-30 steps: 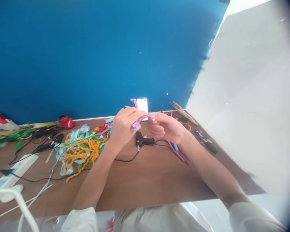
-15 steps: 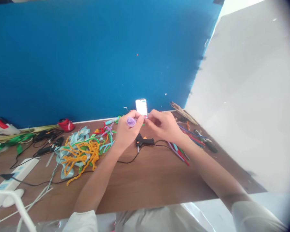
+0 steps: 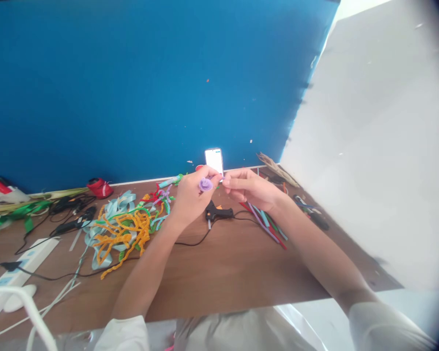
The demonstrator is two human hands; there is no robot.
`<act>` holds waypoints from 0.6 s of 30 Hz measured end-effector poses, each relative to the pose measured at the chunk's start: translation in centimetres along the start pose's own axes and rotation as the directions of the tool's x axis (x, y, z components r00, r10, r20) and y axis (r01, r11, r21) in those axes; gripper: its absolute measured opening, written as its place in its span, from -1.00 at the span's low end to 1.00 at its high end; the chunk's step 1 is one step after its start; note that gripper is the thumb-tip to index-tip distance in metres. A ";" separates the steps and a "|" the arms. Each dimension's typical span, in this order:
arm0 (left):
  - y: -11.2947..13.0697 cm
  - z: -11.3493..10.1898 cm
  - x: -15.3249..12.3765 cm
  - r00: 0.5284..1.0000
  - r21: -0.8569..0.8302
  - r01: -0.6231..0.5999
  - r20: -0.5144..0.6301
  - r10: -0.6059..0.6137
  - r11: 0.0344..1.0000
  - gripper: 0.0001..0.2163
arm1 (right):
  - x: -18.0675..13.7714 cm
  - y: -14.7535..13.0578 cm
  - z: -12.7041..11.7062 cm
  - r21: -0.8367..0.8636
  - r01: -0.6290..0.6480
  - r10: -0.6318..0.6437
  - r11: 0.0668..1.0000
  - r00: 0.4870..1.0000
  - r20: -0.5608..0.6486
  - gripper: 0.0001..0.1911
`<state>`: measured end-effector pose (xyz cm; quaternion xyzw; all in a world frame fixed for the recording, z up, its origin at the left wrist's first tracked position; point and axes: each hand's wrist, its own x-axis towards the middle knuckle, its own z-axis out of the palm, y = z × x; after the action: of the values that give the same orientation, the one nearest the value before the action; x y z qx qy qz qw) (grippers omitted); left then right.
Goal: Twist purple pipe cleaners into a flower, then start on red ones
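Note:
My left hand (image 3: 193, 197) is closed on a small coil of purple ribbon (image 3: 205, 184), held above the wooden table (image 3: 219, 273). Beside it, my right hand (image 3: 250, 189) pinches the same purple piece from the right, fingertips touching those of the left. Below the hands lies a black glue gun (image 3: 216, 212) with its black cord trailing to the left. A white phone (image 3: 214, 159) leans on the blue wall just behind the hands.
A tangle of orange, light blue and green ribbons (image 3: 123, 226) lies left of the hands. Coloured strips (image 3: 269, 226) lie to the right. A white power strip (image 3: 16, 273), black cables and a red object (image 3: 100, 187) occupy the far left. A white wall bounds the right side.
The purple ribbon went from a loose strip with an end sticking up to a tight coil in my left fingers. Both hands stayed above the glue gun, shifting only slightly.

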<state>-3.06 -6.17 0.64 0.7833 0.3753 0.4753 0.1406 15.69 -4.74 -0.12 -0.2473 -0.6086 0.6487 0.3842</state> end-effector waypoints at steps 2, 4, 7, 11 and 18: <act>0.0 0.0 -0.1 1.000 -0.007 0.023 0.018 -0.023 1.000 -0.80 | 0.0 0.1 -0.1 -0.100 0.041 -0.043 0.994 0.999 -0.017 -0.70; 0.0 0.2 -0.2 0.999 0.001 0.041 0.024 -0.041 0.999 -0.80 | -0.1 0.1 -0.1 -0.280 0.101 -0.119 0.955 0.992 -0.047 -0.69; -0.5 0.6 -0.1 0.997 0.029 0.080 0.018 -0.081 0.996 -0.80 | -0.2 0.5 0.2 -0.719 0.155 -0.323 0.677 0.941 -0.101 -0.65; -1.5 1.1 0.3 0.984 -0.063 0.176 -0.020 -0.178 0.982 -0.77 | 0.3 1.9 0.8 -0.986 0.048 -0.555 0.157 0.831 -0.048 -0.70; -1.5 0.5 0.3 0.997 0.015 0.077 -0.008 -0.077 0.997 -0.77 | 0.9 1.3 0.4 -0.439 0.089 -0.156 0.894 0.981 -0.119 -0.66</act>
<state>-3.26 -4.88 -0.28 0.7676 0.4092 0.4696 0.1514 14.62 -4.24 -1.23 -0.3355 -0.7205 0.4519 0.4051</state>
